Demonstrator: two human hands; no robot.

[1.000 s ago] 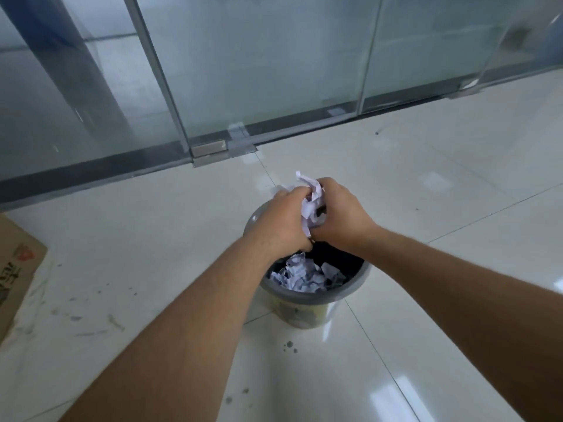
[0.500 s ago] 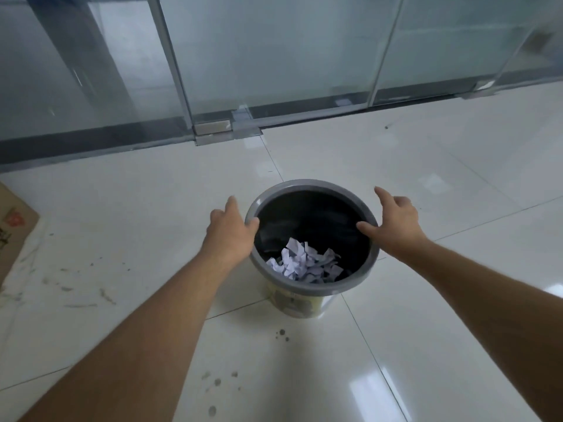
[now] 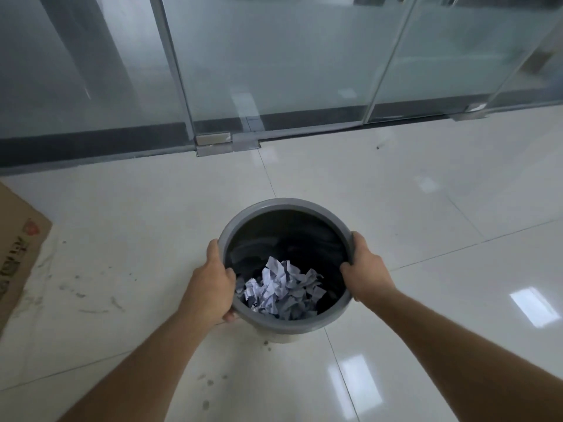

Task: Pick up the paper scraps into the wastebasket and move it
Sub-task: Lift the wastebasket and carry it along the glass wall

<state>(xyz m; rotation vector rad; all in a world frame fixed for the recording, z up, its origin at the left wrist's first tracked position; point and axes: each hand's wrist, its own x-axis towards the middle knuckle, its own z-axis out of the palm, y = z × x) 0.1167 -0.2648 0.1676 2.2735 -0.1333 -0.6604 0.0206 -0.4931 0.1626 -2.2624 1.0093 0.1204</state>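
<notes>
A round grey wastebasket (image 3: 283, 203) with a black liner is in the middle of the view, above the pale tiled floor and tilted slightly toward me. White crumpled paper scraps (image 3: 281, 289) lie heaped at its bottom. My left hand (image 3: 213, 283) grips the left side of the rim, thumb inside. On the rim's right side my right hand (image 3: 364, 269) holds on, thumb inside and fingers outside. Whether the basket's base touches the floor is hidden.
Glass doors with metal frames and a floor hinge plate (image 3: 213, 144) run across the far side. A flattened cardboard sheet (image 3: 18, 248) lies at the left edge. Dark smudges mark the tiles (image 3: 100, 303) to the left and near me.
A second ago both hands held scraps over the basket. The scraps dropped in, the hands spread to either side, and now both have closed on the rim; the basket looks larger and nearer.
</notes>
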